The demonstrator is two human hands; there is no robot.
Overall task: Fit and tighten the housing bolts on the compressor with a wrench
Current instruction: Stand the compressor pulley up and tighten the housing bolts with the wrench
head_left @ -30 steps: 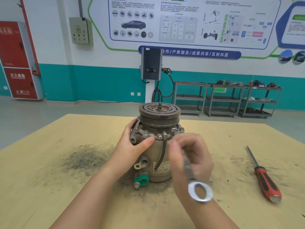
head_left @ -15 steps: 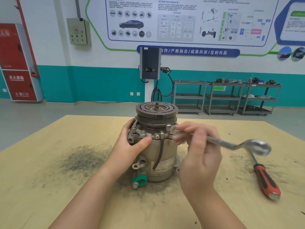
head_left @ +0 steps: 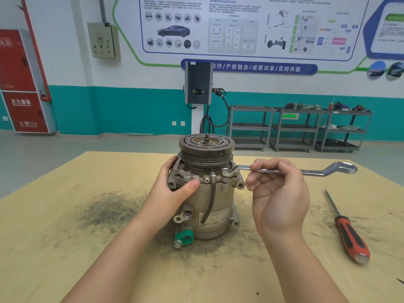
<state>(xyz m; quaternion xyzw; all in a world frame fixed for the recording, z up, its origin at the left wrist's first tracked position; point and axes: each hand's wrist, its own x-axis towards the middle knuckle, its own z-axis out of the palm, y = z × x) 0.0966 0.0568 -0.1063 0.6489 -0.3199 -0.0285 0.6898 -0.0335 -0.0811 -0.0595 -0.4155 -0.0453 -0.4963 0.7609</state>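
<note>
Steel wrench (head_left: 282,171) pinched by right hand (head_left: 278,193) (ring on bolt (head_left: 225,171)), left hand (head_left: 175,189) gripping ribbed compressor (head_left: 209,193)

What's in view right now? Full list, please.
compressor: 1, beige body, dark pulley, upright mid-table
wrench: 1, silver, ring end on a front-right housing bolt
screwdriver: 1, red-black, lying right on table
table: 1, tan, smudged dark
carts: 3, grey, back wall
charger: 1, dark, on post behind compressor
cabinet: 1, red, far left
left hand: grips compressor
right hand: holds wrench shank
</note>
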